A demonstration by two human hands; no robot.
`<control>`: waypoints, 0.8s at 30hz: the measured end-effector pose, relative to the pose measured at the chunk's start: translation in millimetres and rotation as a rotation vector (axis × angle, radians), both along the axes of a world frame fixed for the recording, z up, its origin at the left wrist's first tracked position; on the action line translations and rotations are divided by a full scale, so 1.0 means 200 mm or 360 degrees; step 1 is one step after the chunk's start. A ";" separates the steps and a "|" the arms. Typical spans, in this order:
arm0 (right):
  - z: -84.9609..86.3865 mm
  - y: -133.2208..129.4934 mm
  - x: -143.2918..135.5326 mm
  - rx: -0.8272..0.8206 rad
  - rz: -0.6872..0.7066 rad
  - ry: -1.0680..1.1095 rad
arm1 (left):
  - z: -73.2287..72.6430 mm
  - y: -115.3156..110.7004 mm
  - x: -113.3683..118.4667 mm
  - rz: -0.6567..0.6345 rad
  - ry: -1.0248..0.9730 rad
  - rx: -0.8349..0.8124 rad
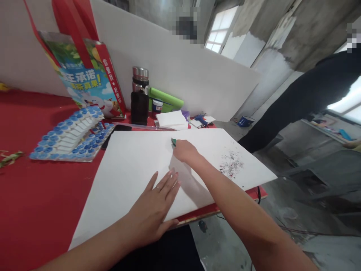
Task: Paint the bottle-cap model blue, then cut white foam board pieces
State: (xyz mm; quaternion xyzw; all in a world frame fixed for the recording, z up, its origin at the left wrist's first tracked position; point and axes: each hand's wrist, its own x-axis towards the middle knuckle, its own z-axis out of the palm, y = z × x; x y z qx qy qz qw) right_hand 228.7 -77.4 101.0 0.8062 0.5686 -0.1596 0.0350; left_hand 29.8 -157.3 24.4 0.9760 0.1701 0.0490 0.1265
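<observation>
A large white board (132,165) lies across the front of the red table. My left hand (158,201) rests flat on it with fingers stretched out, a ring on one finger and the thumb close to the near edge. Farther up the board, my right hand (184,150) is closed around a small green utility knife (173,142). Only the knife's front end shows, near the board's far edge; the rest is hidden in the fist. Whether its tip touches the board I cannot tell. Dark and reddish crumbs (231,164) are scattered on the board's right part.
Behind the board stand a dark thermos (140,96), a green roll (169,99), a small jar (157,106), white paper (172,119) and a blue glue gun (201,119). At left are a blue-and-white stair model (73,137), a phone (122,128) and a colourful bag (87,82). A person's dark sleeve (296,98) reaches in at right.
</observation>
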 end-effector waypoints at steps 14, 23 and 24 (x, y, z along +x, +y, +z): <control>-0.02 0.11 0.00 -0.0030 -0.0062 0.0097 | -0.04 0.05 0.06 0.0126 -0.0058 -0.0040; -0.06 0.09 -0.03 0.0007 -0.0051 0.0066 | -0.04 0.08 0.06 0.0172 0.0034 -0.0168; -0.06 0.09 -0.04 0.0010 -0.0049 0.0049 | -0.03 0.08 0.06 0.0184 0.0051 -0.0181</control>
